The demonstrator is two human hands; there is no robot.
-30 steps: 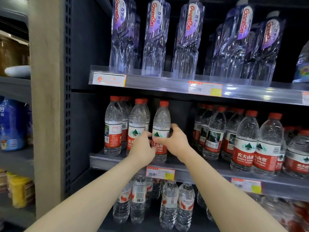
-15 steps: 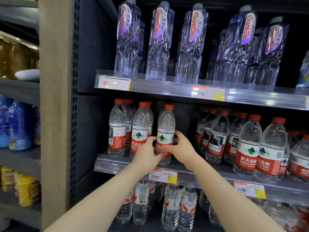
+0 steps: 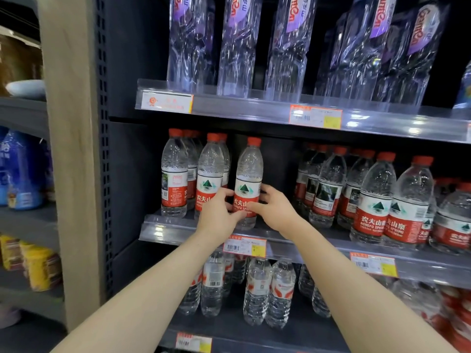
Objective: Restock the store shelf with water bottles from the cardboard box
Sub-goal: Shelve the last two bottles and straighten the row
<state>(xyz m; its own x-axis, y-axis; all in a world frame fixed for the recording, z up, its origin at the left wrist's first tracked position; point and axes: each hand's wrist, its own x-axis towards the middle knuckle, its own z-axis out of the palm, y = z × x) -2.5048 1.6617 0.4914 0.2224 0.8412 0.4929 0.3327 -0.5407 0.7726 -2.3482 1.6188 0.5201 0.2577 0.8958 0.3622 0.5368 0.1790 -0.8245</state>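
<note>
Nearest, the left hand point(image 3: 218, 212) and the right hand point(image 3: 276, 208) both curl around the red label of one water bottle point(image 3: 249, 171), which stands upright at the front edge of the middle shelf point(image 3: 173, 229), just right of two filled rows point(image 3: 210, 166). Behind it and to its right a dark gap reaches the shelf's far wall before the right-hand rows point(image 3: 369, 197) begin. I judge the restocking partly done, with this lane left to fill; the cardboard box is out of view
</note>
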